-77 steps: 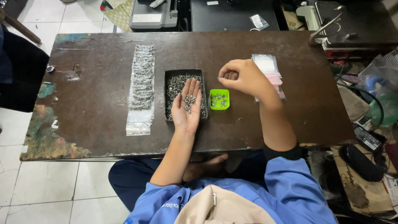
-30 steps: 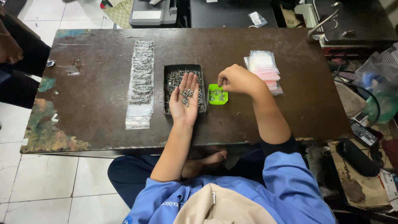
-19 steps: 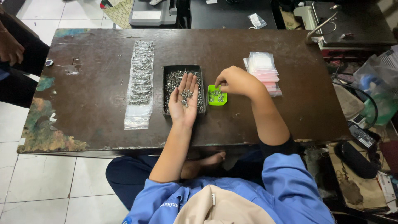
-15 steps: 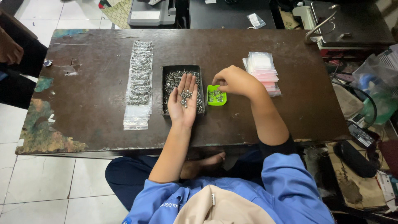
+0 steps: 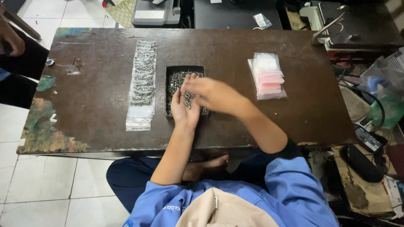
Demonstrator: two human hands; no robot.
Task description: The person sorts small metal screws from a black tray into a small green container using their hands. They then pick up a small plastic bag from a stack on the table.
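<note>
At the centre of the frame the left hand (image 5: 185, 110) lies palm up over the dark rectangular tray (image 5: 169, 90), which is full of small metal screws (image 5: 176, 82). Its grip is released: the fingers are flat and spread, and a small heap of screws rests on the palm. The right hand (image 5: 212, 93) crosses over it from the right, blurred, with its fingertips at the heap. I cannot tell whether its grip is pinched on a screw or loose.

To do this picking well, I judge that the left palm should stay level and low over the tray, so that any screw that slips falls back among the others. The right hand does best taking a few at a time from the edge of the heap.

By count there is one tray. One column of clear packets with screws inside (image 5: 143, 80) lies left of the tray; its lowest packets look flat and unfilled, and the packets overlap too much to number. One stack of small clear and pink plastic bags (image 5: 267, 75) sits at centre right of the brown desk (image 5: 92, 105), well apart from the hands. The loose screws are too many and too small to count. Another person's hand (image 5: 10, 40) shows at the upper left edge.
</note>
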